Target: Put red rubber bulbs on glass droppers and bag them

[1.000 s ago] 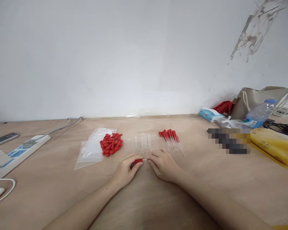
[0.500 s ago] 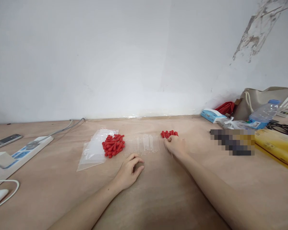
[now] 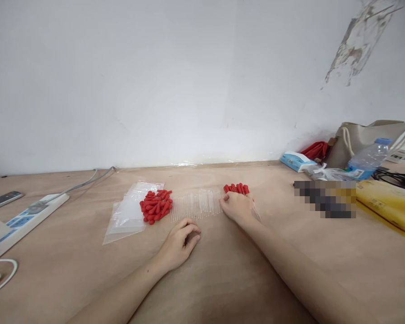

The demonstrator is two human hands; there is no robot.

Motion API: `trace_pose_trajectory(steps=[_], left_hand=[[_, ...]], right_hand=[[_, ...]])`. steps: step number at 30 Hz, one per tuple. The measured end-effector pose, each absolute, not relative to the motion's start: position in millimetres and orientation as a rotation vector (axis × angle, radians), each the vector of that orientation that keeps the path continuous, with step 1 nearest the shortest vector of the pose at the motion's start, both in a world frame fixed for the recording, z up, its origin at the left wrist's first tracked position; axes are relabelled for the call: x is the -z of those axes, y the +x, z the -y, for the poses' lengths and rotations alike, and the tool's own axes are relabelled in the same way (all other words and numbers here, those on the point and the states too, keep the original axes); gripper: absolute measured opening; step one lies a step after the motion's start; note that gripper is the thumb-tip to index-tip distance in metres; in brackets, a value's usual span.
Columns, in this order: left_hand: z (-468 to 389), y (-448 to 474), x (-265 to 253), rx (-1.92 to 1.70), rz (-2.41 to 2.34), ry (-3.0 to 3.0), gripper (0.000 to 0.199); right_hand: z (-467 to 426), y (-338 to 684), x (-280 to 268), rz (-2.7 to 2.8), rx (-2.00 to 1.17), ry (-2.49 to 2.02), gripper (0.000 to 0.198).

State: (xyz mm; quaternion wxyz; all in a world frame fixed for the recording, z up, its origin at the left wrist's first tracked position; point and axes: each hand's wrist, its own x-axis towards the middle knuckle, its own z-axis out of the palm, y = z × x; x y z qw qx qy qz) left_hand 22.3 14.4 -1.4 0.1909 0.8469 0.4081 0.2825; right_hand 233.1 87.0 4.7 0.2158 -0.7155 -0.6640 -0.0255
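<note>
My left hand (image 3: 180, 243) rests on the table with curved fingers and the thumb apart, nothing in it. Just beyond its fingertips lies a row of thin clear dropper tubes (image 3: 192, 205), side by side. My right hand (image 3: 236, 207) is at the row's right end, thumb and fingers pinched together by the last tube; what they hold, if anything, is hidden. Behind that hand are several droppers with red bulbs (image 3: 236, 187), their clear stems partly covered by it. A pile of loose red rubber bulbs (image 3: 156, 207) lies left of the tubes.
Clear plastic bags (image 3: 124, 220) lie under and beside the bulb pile. On the left are a power strip (image 3: 37, 220) and a phone (image 3: 3, 200). To the right are a tissue pack (image 3: 297, 162), a water bottle (image 3: 367, 159), a yellow package (image 3: 388, 204) and a bag (image 3: 361, 135).
My right hand has moved left and slightly nearer, from the red-bulbed droppers to the right end of the tube row. My left hand has stayed in place; the view has shifted slightly.
</note>
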Motion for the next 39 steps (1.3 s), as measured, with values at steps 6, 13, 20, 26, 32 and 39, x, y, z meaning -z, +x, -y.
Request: trace_pose_trajectory(steps=[6,13,20,26,32,39], left_hand=[[-14.7,22.6,0.8,-0.817,-1.140,2.368,0.014],[-15.0,21.5,0.4,-0.845,-1.188,2.455,0.013],[-52.0,-19.0,-17.0,-1.092,-1.896,2.683,0.020],[-71.9,-44.3,-10.6,-0.944,-2.032,2.721,0.021],[-74.0,-49.2,-5.2,-0.953,-1.886,2.806,0.022],[-69.4,-45.4,-10.3,-0.854,-2.025,2.858,0.021]], right_hand=[[-103.1,216.6,-17.6,1.968,-0.086,-2.216,0.018],[-110.0,212.5,-22.3,1.945,-0.175,-2.246,0.014],[-71.5,220.0,-24.7,1.929,0.202,-1.814,0.017],[-27.7,233.1,-0.4,1.936,0.315,-1.299,0.017],[-20.2,235.7,6.8,1.912,0.278,-1.222,0.018],[-23.2,236.0,9.1,1.924,0.245,-1.260,0.019]])
